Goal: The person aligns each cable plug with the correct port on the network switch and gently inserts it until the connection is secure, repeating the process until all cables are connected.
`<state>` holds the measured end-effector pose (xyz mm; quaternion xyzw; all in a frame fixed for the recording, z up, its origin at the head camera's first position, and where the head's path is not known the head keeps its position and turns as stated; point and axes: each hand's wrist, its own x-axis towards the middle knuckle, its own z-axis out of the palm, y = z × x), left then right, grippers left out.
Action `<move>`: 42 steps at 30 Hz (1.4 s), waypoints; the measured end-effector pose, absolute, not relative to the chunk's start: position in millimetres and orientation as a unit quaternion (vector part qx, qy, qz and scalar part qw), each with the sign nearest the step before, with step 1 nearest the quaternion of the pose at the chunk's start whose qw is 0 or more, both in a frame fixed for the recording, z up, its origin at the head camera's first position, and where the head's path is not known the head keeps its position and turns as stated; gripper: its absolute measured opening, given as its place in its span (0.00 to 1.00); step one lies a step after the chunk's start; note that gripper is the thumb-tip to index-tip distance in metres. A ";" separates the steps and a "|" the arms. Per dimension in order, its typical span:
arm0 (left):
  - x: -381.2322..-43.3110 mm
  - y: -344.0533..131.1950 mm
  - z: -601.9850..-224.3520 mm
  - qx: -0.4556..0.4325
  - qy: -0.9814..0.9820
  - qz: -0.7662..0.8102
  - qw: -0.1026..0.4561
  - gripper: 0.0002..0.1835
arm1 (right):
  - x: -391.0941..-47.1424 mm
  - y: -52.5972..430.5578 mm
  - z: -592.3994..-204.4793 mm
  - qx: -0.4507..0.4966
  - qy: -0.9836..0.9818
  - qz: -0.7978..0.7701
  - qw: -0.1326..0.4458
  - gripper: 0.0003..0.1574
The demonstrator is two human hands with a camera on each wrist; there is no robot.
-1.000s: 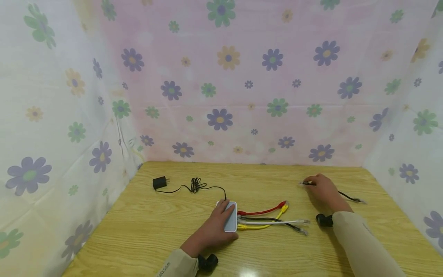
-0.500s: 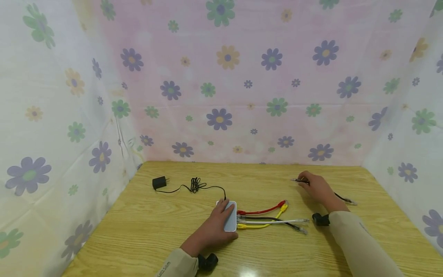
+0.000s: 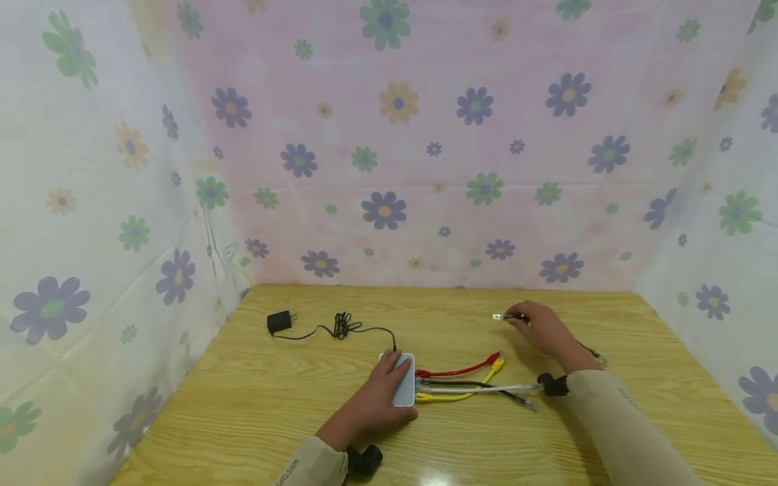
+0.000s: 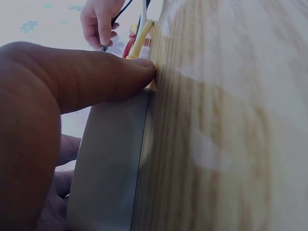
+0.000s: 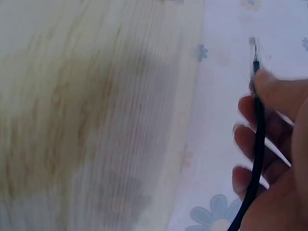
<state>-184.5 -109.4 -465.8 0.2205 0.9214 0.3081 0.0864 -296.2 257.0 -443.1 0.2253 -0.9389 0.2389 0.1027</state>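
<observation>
A small white-and-grey network switch (image 3: pixel 404 388) lies on the wooden table under my left hand (image 3: pixel 371 401). My left thumb presses along the near side of the switch while the other fingers reach over its top. Out of its right side run a red network cable (image 3: pixel 458 372), a yellow network cable (image 3: pixel 456 399), a white network cable (image 3: pixel 507 389) and a black network cable (image 3: pixel 514 397). My right hand (image 3: pixel 543 334) pinches another black network cable (image 5: pixel 260 130) just behind its clear plug (image 3: pixel 498 316), which points left. This cable's other end trails behind the hand.
A black power adapter (image 3: pixel 279 321) lies at the left, its thin cord (image 3: pixel 342 325) bundled midway and leading to the back of the switch. Flowered cloth (image 3: pixel 425 223) stands behind the table (image 3: pixel 243 398) and at both sides. A black wrist camera (image 3: pixel 552 385) sits on the right wrist.
My right hand has moved left with the black network cable, and its plug now stands further out from the fingertips. The left hand and the switch stay in place.
</observation>
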 end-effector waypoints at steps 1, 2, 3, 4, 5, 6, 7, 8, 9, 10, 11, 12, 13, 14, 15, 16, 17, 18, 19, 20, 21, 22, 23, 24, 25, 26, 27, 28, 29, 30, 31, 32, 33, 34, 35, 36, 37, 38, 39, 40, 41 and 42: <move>-184.3 -109.3 -465.6 0.221 0.921 0.308 0.086 0.48 | -296.4 255.9 -443.5 0.229 -0.937 0.242 0.101 0.09; -184.1 -109.2 -465.3 0.221 0.922 0.307 0.086 0.48 | -296.3 255.0 -443.7 0.231 -0.936 0.245 0.098 0.09; -183.8 -109.1 -464.9 0.221 0.922 0.307 0.086 0.48 | -296.1 254.5 -443.8 0.234 -0.936 0.246 0.096 0.09; -183.6 -109.0 -464.5 0.220 0.923 0.305 0.086 0.48 | -295.7 254.2 -443.7 0.235 -0.935 0.247 0.095 0.09; -183.4 -109.0 -464.2 0.221 0.923 0.304 0.085 0.48 | -295.3 253.9 -443.3 0.235 -0.936 0.247 0.094 0.09; -183.3 -108.9 -464.0 0.222 0.923 0.303 0.084 0.48 | -294.8 253.8 -442.5 0.235 -0.936 0.246 0.095 0.09; -183.3 -108.9 -463.8 0.223 0.923 0.301 0.083 0.48 | -294.3 254.0 -441.3 0.233 -0.936 0.245 0.094 0.09; -183.1 -108.9 -463.5 0.222 0.924 0.301 0.084 0.48 | -293.9 254.5 -440.1 0.232 -0.937 0.243 0.093 0.09; -183.1 -108.8 -463.3 0.221 0.924 0.301 0.084 0.48 | -293.6 254.8 -438.2 0.232 -0.937 0.244 0.091 0.09; -183.0 -108.8 -462.9 0.221 0.924 0.301 0.084 0.48 | -293.2 254.8 -436.2 0.232 -0.937 0.244 0.091 0.09; -182.7 -108.9 -462.4 0.221 0.923 0.303 0.085 0.48 | -293.0 254.7 -433.9 0.232 -0.937 0.245 0.089 0.09; -182.8 -108.9 -462.3 0.220 0.923 0.304 0.086 0.48 | -292.9 254.6 -431.6 0.233 -0.936 0.247 0.086 0.09; -182.7 -109.0 -462.1 0.220 0.922 0.306 0.086 0.48 | -292.7 254.4 -429.3 0.234 -0.936 0.250 0.083 0.09; -182.5 -109.1 -461.8 0.220 0.922 0.308 0.088 0.48 | -292.7 253.8 -427.2 0.236 -0.935 0.251 0.081 0.09; -182.5 -109.2 -461.9 0.220 0.921 0.308 0.088 0.48 | -292.6 253.0 -425.1 0.237 -0.934 0.254 0.078 0.09; -182.4 -109.3 -461.7 0.219 0.921 0.309 0.089 0.48 | -292.4 251.8 -423.2 0.238 -0.934 0.256 0.076 0.09; -182.3 -109.4 -462.0 0.219 0.921 0.310 0.089 0.47 | -292.3 250.7 -421.5 0.239 -0.933 0.259 0.073 0.09; -182.4 -109.6 -462.4 0.220 0.920 0.311 0.089 0.47 | -292.2 249.4 -420.0 0.241 -0.932 0.261 0.070 0.10; -182.3 -109.6 -462.5 0.219 0.920 0.311 0.090 0.47 | -291.9 247.8 -418.6 0.243 -0.931 0.265 0.067 0.10; -182.4 -109.6 -462.6 0.218 0.920 0.312 0.090 0.47 | -291.6 246.1 -417.4 0.245 -0.929 0.268 0.064 0.10; -182.5 -109.5 -462.9 0.217 0.921 0.312 0.090 0.47 | -291.4 244.4 -416.6 0.247 -0.928 0.271 0.062 0.09; -182.6 -109.5 -463.2 0.217 0.921 0.312 0.091 0.47 | -291.2 242.5 -415.8 0.250 -0.927 0.274 0.060 0.09; -182.9 -109.4 -463.6 0.216 0.921 0.312 0.090 0.47 | -291.2 240.9 -415.5 0.252 -0.926 0.276 0.057 0.09; -183.3 -109.2 -464.0 0.215 0.921 0.312 0.090 0.48 | -291.2 239.3 -415.4 0.254 -0.925 0.276 0.054 0.09; -183.7 -109.1 -464.5 0.213 0.922 0.312 0.090 0.48 | -291.3 237.7 -415.5 0.255 -0.925 0.276 0.052 0.09; -184.1 -109.0 -465.0 0.213 0.922 0.311 0.089 0.48 | -291.6 236.4 -415.7 0.258 -0.925 0.275 0.050 0.09; -184.5 -109.0 -465.5 0.213 0.922 0.310 0.088 0.48 | -291.9 235.1 -416.1 0.259 -0.925 0.273 0.048 0.10; -184.7 -108.9 -466.1 0.213 0.923 0.309 0.087 0.48 | -292.0 233.7 -416.2 0.262 -0.924 0.275 0.045 0.10; -185.1 -108.9 -466.4 0.214 0.923 0.307 0.086 0.48 | -292.1 232.5 -416.5 0.264 -0.924 0.275 0.042 0.10; -185.3 -108.9 -466.7 0.214 0.924 0.305 0.085 0.48 | -292.1 231.1 -416.5 0.265 -0.922 0.278 0.038 0.10; -185.5 -108.9 -467.1 0.214 0.924 0.304 0.084 0.48 | -292.1 229.9 -416.3 0.271 -0.920 0.279 0.036 0.11; -185.6 -109.0 -467.2 0.215 0.925 0.303 0.083 0.48 | -291.8 228.5 -416.2 0.273 -0.919 0.283 0.031 0.11; -185.7 -109.0 -467.5 0.215 0.925 0.302 0.083 0.48 | -291.5 227.2 -416.4 0.274 -0.918 0.285 0.027 0.11; -185.8 -109.1 -467.8 0.216 0.925 0.301 0.083 0.48 | -291.3 225.7 -416.5 0.275 -0.917 0.287 0.022 0.11; -186.2 -109.3 -468.2 0.216 0.925 0.300 0.083 0.48 | -291.0 224.3 -416.8 0.278 -0.916 0.288 0.018 0.12; -186.3 -109.3 -468.5 0.216 0.925 0.300 0.084 0.48 | -290.7 222.8 -417.2 0.280 -0.915 0.289 0.014 0.12; -186.4 -109.4 -468.7 0.216 0.925 0.300 0.084 0.48 | -290.3 221.2 -417.8 0.283 -0.915 0.288 0.010 0.12; -186.5 -109.3 -468.9 0.216 0.925 0.299 0.084 0.48 | -289.8 219.6 -418.5 0.282 -0.915 0.289 0.005 0.12; -186.7 -109.3 -469.2 0.216 0.925 0.299 0.085 0.48 | -289.3 218.0 -419.2 0.285 -0.914 0.288 0.003 0.12; -186.8 -109.2 -469.4 0.216 0.925 0.300 0.086 0.48 | -288.9 216.3 -419.8 0.287 -0.913 0.290 -0.002 0.12; -186.9 -109.1 -469.6 0.215 0.926 0.299 0.086 0.48 | -288.3 214.7 -420.3 0.288 -0.912 0.291 -0.006 0.12; -186.9 -109.0 -469.6 0.215 0.926 0.299 0.087 0.48 | -287.8 213.1 -420.9 0.290 -0.912 0.291 -0.011 0.12</move>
